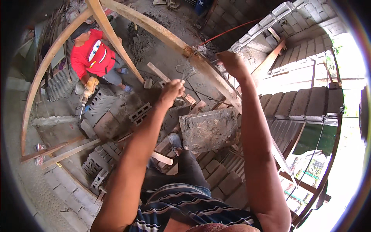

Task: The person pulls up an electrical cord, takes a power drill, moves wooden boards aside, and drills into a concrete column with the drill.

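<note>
A long wooden beam (pixel 166 34) slants across in front of me, with thin wire (pixel 192 54) looped around it. My left hand (pixel 173 92) is closed, on the near left side of the beam. A thin bent wire (pixel 184 73) rises from its fingers toward the beam. Just past the beam's right side, my right hand (pixel 232 63) is closed with its fingers curled. What it grips is too small to make out. A ribbed steel bar (pixel 230 84) runs along the beam below this hand.
At left a person (pixel 94 54) in a red shirt holds a yellow power drill (pixel 89 89) over hollow blocks (pixel 101 101). A mortar-smeared board (pixel 210 129) lies by my feet. Wooden braces (pixel 116 42), loose planks (pixel 158 72) and block walls (pixel 297 103) surround me.
</note>
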Motion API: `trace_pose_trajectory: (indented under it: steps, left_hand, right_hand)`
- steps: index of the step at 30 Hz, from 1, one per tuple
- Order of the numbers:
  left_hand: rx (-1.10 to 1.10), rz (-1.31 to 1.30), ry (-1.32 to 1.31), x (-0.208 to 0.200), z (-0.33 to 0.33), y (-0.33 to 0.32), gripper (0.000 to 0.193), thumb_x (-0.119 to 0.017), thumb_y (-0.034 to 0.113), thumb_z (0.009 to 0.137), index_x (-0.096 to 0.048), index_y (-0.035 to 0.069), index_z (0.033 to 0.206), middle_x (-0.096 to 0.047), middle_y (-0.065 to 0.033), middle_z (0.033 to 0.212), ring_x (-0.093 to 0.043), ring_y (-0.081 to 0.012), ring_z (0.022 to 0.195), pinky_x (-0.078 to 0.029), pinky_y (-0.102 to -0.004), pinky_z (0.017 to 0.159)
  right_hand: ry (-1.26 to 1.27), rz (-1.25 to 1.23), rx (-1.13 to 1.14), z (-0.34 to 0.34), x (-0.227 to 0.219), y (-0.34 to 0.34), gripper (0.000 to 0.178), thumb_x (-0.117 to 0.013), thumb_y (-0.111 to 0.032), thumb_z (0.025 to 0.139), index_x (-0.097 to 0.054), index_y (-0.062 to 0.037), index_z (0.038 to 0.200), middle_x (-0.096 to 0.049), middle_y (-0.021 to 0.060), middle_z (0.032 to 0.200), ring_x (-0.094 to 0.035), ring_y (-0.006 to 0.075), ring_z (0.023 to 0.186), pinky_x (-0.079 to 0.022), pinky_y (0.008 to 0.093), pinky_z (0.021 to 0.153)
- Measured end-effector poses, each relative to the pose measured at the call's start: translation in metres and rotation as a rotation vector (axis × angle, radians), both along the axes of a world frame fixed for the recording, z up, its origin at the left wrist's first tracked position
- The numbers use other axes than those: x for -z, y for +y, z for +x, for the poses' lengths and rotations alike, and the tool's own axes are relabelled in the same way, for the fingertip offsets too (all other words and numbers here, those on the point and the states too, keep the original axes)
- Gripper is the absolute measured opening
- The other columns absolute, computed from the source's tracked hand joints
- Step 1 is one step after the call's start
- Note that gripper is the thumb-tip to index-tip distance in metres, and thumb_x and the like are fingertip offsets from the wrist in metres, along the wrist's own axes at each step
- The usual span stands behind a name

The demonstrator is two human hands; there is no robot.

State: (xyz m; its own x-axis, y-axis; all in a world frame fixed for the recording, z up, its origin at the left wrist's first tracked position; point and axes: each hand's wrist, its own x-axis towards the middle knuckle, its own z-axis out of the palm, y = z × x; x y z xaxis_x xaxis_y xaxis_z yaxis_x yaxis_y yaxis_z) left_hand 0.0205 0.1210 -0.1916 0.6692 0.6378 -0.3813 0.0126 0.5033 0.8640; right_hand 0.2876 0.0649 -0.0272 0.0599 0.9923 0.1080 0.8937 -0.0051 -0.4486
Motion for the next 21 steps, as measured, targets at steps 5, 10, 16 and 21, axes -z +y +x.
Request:
trace_pose_trajectory:
  steps: [5, 10, 16, 21]
  left_hand:
    - [0.024, -0.076, 0.058, 0.024, 0.066, -0.038, 0.029, -0.056, 0.02, 0.101, -0.064, 0.002, 0.123, -0.068, -0.0054, 0.093, -0.061, -0.0101, 0.074, -0.05, -0.0249, 0.061]
    - [0.033, 0.143, -0.206, 0.029, 0.118, -0.041, 0.043, -0.062, 0.037, 0.099, -0.065, 0.006, 0.129, -0.071, -0.0069, 0.111, -0.063, -0.0186, 0.105, -0.054, -0.036, 0.084]
    - [0.048, 0.114, -0.028, -0.011, 0.096, -0.05, 0.058, -0.06, 0.037, 0.097, -0.049, 0.004, 0.144, -0.049, -0.0158, 0.148, -0.053, -0.0268, 0.13, -0.054, -0.0427, 0.097]
    - [-0.014, 0.387, 0.386, 0.015, -0.013, -0.06, 0.032, -0.063, 0.016, 0.098, -0.063, -0.003, 0.124, -0.072, -0.0124, 0.115, -0.068, -0.0189, 0.109, -0.053, -0.0307, 0.092]
  right_hand:
    - [0.183, -0.701, 0.41, 0.024, 0.085, 0.047, 0.037, -0.067, -0.034, 0.088, -0.073, -0.0049, 0.11, -0.074, 0.0194, 0.097, -0.071, 0.0285, 0.096, -0.057, 0.0411, 0.078]
    - [0.3, -0.822, 0.295, 0.043, 0.111, 0.058, 0.039, -0.065, -0.036, 0.089, -0.072, -0.0081, 0.116, -0.073, 0.0137, 0.1, -0.07, 0.0279, 0.095, -0.056, 0.048, 0.078]
    - [0.87, -0.076, 0.832, 0.049, 0.077, 0.045, 0.023, -0.054, -0.021, 0.097, -0.069, -0.0079, 0.108, -0.057, 0.001, 0.068, -0.051, 0.0152, 0.052, -0.04, 0.0283, 0.045]
    - [1.288, 0.59, 0.671, 0.037, -0.049, 0.035, 0.023, -0.055, -0.018, 0.101, -0.068, -0.0052, 0.114, -0.045, -0.0029, 0.064, -0.038, 0.0102, 0.048, -0.031, 0.0266, 0.043]
